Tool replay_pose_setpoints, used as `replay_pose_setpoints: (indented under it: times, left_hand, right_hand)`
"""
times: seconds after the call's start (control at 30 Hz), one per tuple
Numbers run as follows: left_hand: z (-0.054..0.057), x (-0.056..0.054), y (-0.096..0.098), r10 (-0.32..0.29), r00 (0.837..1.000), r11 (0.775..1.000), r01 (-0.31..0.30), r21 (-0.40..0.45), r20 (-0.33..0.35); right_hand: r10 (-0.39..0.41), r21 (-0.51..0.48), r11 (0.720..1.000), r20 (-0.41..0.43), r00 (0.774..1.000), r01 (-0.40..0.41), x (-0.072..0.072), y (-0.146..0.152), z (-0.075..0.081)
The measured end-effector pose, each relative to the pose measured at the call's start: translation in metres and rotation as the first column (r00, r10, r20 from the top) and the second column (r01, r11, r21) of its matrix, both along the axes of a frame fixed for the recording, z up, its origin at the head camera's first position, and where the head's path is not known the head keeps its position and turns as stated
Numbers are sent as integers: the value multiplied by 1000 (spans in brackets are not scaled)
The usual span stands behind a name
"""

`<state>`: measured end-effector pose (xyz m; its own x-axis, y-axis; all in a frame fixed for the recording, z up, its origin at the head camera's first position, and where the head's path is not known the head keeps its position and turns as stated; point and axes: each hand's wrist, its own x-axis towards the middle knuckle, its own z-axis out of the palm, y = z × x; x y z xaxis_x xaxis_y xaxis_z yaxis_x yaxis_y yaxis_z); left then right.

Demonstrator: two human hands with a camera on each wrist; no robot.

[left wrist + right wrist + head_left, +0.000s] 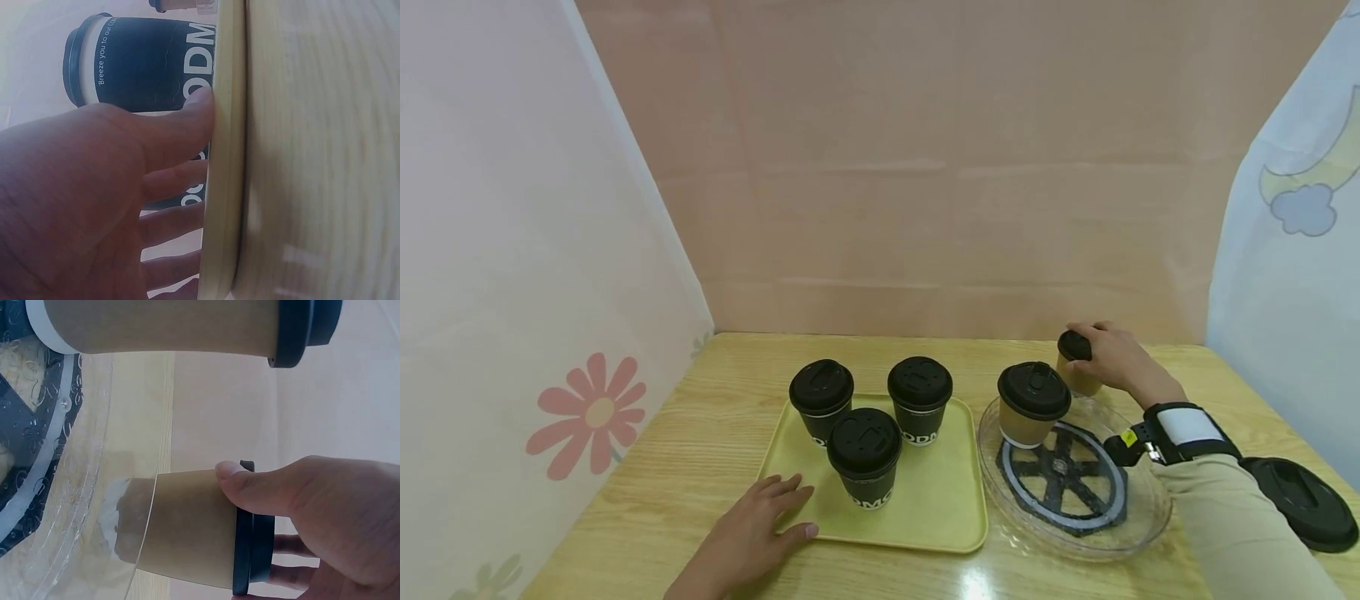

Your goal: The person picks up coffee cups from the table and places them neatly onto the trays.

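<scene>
My left hand (748, 529) rests its spread fingers at the front left corner of a yellow tray (940, 517). On that tray stand three black paper cups with black lids; the front cup (868, 479) is nearest to the hand. With thumb and fingers, my right hand (1123, 362) grips a brown paper cup (194, 531) around its black lid, at the far side of a clear round turntable (1157, 521). The turntable's see-through rim stands in front of the cup's base. Another brown lidded cup (1026, 425) stands upright on the turntable's left side.
Loose black lids (1300, 504) lie on the wooden table (677, 467) to the right, partly behind my right sleeve. A beige backdrop (880, 208) closes off the back, and pale printed sheets (512, 250) hang at both sides.
</scene>
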<state>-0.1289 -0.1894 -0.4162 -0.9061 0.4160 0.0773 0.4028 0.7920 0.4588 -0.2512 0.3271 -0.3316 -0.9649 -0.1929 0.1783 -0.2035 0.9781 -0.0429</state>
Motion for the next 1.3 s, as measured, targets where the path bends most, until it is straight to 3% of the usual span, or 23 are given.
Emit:
replay_pose_setpoints:
  times: [0.6, 1.07, 1.3]
  left_hand:
    - [3, 2, 0, 32, 999, 999, -31, -21, 19]
    - [5, 7, 0, 15, 999, 1000, -15, -2, 32]
    - [5, 8, 1, 13, 1000, 1000, -13, 6, 21]
  right_hand:
    - [30, -30, 999, -1, 1000, -30, -2, 1, 6]
    - [-7, -77, 997, 41, 999, 10, 5, 2, 7]
    - [-28, -91, 995, 21, 999, 29, 10, 5, 6]
